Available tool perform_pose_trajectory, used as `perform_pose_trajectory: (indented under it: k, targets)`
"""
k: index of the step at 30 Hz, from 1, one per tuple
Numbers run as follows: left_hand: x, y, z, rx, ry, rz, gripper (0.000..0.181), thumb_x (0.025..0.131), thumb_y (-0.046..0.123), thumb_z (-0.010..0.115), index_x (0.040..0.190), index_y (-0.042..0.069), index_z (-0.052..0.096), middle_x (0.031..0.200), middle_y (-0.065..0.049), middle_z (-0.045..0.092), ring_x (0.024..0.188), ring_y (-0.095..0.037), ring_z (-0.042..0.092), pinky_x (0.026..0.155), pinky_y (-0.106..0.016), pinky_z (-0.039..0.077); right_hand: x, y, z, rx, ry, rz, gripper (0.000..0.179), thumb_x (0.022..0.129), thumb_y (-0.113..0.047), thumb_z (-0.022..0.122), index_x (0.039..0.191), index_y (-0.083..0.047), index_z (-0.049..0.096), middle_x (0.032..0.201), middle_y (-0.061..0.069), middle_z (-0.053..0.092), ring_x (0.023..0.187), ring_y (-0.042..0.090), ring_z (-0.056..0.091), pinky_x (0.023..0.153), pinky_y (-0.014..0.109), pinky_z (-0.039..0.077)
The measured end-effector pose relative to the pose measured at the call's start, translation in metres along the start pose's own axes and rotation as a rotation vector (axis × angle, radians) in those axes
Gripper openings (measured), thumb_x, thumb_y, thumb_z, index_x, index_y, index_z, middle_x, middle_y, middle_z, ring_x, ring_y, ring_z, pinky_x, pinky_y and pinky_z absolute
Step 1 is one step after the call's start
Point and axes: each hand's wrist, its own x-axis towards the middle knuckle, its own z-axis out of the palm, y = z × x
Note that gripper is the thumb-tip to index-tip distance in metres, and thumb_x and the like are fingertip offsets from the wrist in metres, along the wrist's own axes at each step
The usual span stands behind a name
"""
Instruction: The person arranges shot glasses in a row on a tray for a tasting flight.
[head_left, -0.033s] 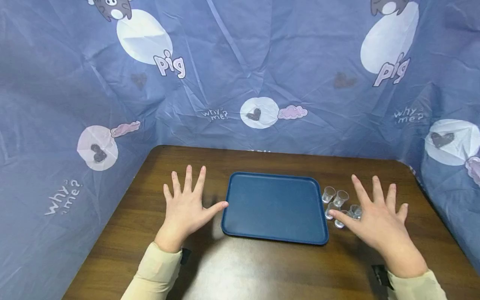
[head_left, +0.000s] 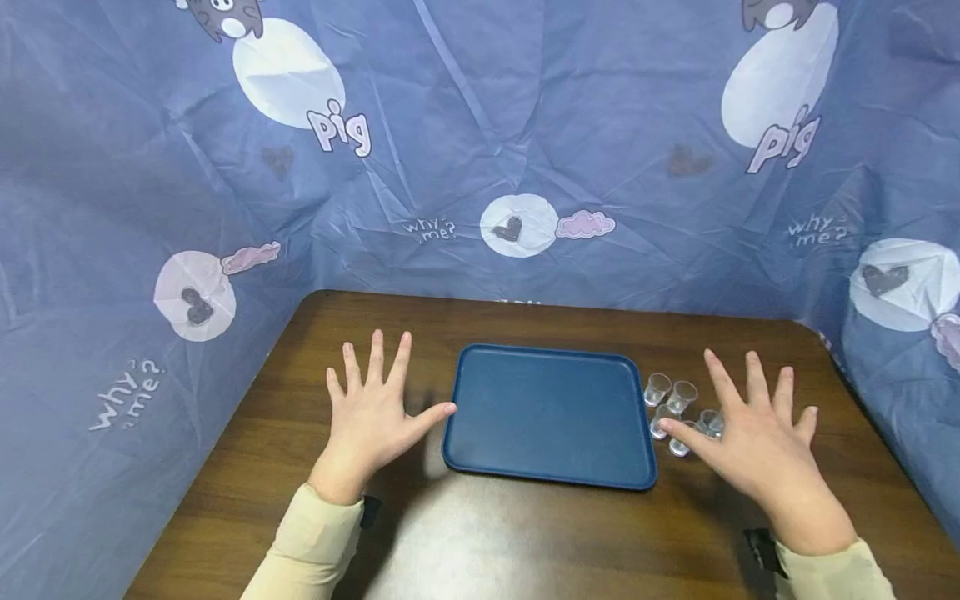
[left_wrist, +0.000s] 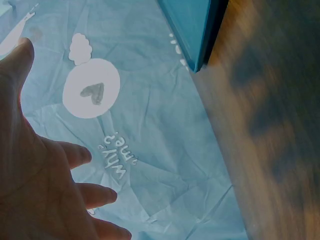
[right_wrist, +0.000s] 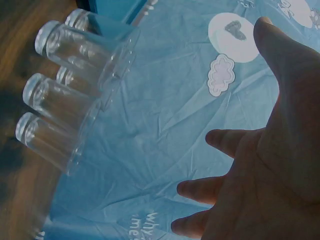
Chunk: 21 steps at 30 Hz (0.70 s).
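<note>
A blue rectangular tray [head_left: 551, 417] lies on the brown table, bare inside its raised rim. To its left my left hand [head_left: 367, 425] is held with fingers spread, its thumb tip overlapping the tray's left edge in the head view. On the other side, my right hand [head_left: 761, 442] is likewise spread and holds nothing. Several small clear glasses [head_left: 682, 395] stand upright in a cluster between the tray and my right hand, which partly hides some of them. In the right wrist view the glasses [right_wrist: 60, 102] show thick bases, and the right hand's fingers are apart from them.
The wooden table [head_left: 480, 533] has rounded far corners. Blue printed cloth [head_left: 420, 150] hangs around its back and both sides, close to the table edges. A dark strap shows at each cream sleeve [head_left: 303, 546].
</note>
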Motion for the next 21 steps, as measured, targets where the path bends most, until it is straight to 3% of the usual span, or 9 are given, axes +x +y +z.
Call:
perform_pose_trajectory:
  k: [7,15,21]
  targets:
    - [-0.002,-0.001,0.000,-0.053,-0.043,-0.001,0.121,0.077,0.093,0.046,0.166,0.020,0.010,0.166,-0.023,0.011,0.146,-0.056,0.001,0.110,-0.075,0.007,0.001,0.007,0.000,0.051,-0.003,-0.008,0.113,0.084,-0.077,0.062,0.165,-0.028,0.001,0.162,0.034,-0.007,0.139,0.058,-0.024,0.091,0.089,-0.004]
    - [-0.005,0.001,0.011,-0.348,-0.090,0.099,0.117,0.082,0.066,0.074,0.164,0.006,0.015,0.161,-0.030,0.021,0.145,-0.055,0.017,0.114,-0.064,0.019,0.000,0.019,0.004,0.136,-0.030,-0.006,0.109,0.089,-0.070,0.063,0.166,-0.024,0.001,0.162,0.034,-0.002,0.141,0.062,-0.013,0.094,0.088,0.000]
    - [-0.007,0.004,0.022,-0.462,-0.191,0.151,0.121,0.079,0.054,0.084,0.164,0.006,0.012,0.160,-0.026,0.028,0.144,-0.043,0.029,0.112,-0.057,0.031,0.005,0.023,0.006,0.169,-0.023,-0.041,0.104,0.093,-0.062,0.064,0.165,-0.014,0.006,0.160,0.037,0.011,0.141,0.064,0.001,0.091,0.088,0.010]
